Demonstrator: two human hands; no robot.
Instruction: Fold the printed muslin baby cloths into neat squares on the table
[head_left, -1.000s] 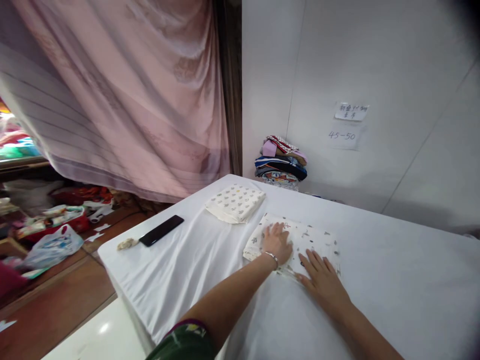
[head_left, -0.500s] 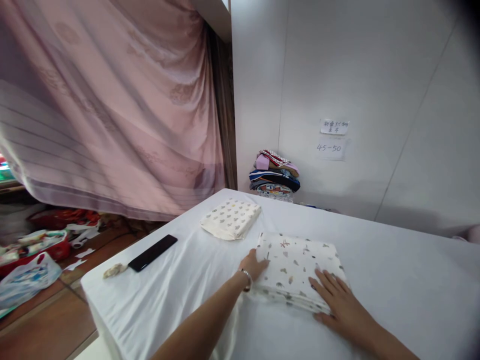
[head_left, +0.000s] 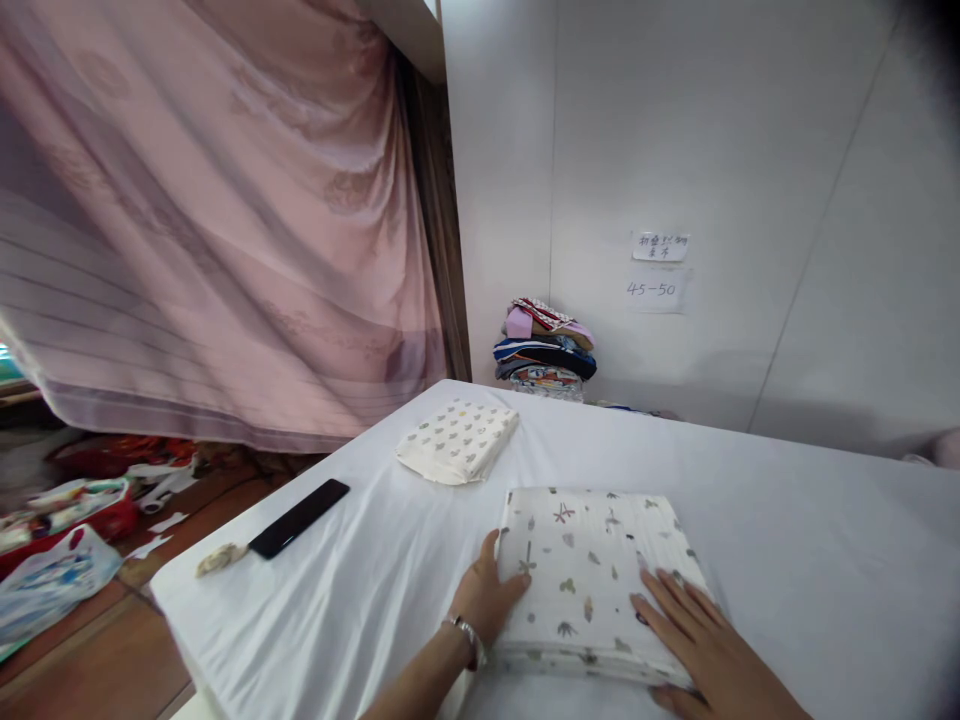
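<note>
A folded white cloth [head_left: 592, 570] with a print of small leaves, shells and starfish lies in a thick square stack on the white-covered table. My left hand [head_left: 486, 595], with a bracelet at the wrist, is against its left edge. The thumb rests on top and the index finger stretches along the side; the other fingers are partly hidden. Spread flat over the right front part of the cloth is my right hand [head_left: 697, 635], its thumb low at the front edge. Farther back lies a second folded cloth [head_left: 457, 440], cream with small grey motifs, touched by neither hand.
A black phone [head_left: 300, 518] with a fluffy charm [head_left: 221, 560] lies near the table's left edge. Stacked fabrics [head_left: 545, 350] stand by the wall behind. A pink curtain [head_left: 240, 220] hangs at left, above a red basket [head_left: 124, 510] and plastic bag [head_left: 60, 575] on the floor.
The printed cloth and both hands have come closer to me across the table. The left hand has slid along to the cloth's left side. The view has shifted slightly.
</note>
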